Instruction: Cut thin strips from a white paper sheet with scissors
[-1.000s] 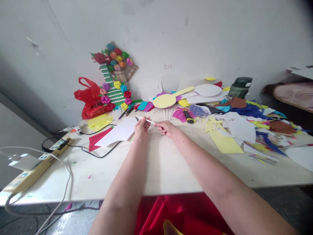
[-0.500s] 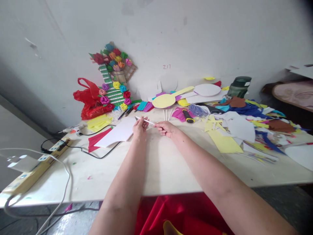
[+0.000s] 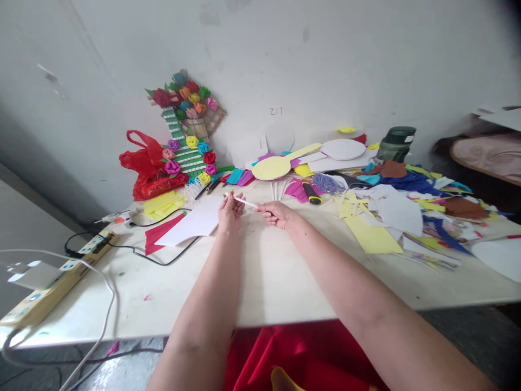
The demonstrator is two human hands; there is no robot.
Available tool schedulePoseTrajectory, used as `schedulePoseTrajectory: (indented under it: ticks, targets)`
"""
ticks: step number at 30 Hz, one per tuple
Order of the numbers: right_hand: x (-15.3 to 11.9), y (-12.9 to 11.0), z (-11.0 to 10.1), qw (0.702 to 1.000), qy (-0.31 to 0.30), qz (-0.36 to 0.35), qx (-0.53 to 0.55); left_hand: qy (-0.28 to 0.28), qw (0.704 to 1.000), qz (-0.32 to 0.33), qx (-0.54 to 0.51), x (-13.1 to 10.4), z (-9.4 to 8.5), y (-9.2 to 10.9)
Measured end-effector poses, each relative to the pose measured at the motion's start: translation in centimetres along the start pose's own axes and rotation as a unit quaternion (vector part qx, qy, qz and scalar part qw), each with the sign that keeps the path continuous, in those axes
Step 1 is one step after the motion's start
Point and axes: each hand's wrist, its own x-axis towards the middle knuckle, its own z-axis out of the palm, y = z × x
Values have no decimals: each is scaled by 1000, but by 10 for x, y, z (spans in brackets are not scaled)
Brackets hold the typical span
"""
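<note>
A thin white stick (image 3: 246,202) spans the gap between my two hands above the table. My left hand (image 3: 231,213) is closed around its left end, fingers curled with the palm partly upward. The right end is pinched in my right hand (image 3: 275,214), thumb on top. Just left of my left hand lies a sheet of white paper (image 3: 191,224), over a piece of red crepe paper (image 3: 159,234). Behind the hands, several short white sticks (image 3: 277,190) rest on the tabletop.
A yellow paper fan shape (image 3: 272,168) and a yellow-and-black cutter (image 3: 312,193) lie behind. Paper scraps (image 3: 396,209) and a dark green bottle (image 3: 396,144) occupy the right. At left are a power strip (image 3: 61,282), cables, a red bag (image 3: 146,163) and paper-flower decorations (image 3: 189,146).
My left hand has shifted slightly left along the stick, and the dark tip by its fingers shows less. My right hand keeps its pinch. The view has moved a little.
</note>
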Motion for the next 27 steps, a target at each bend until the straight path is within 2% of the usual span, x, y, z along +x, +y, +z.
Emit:
schedulePoseTrajectory:
  ticks: [17, 27]
  targets:
    - [-4, -3, 0, 1000, -10, 8, 2, -35, 999, 30, 12, 2, -5, 4]
    - [-3, -4, 1, 1000, -10, 16, -10, -13, 999, 39, 1, 1, -4, 7]
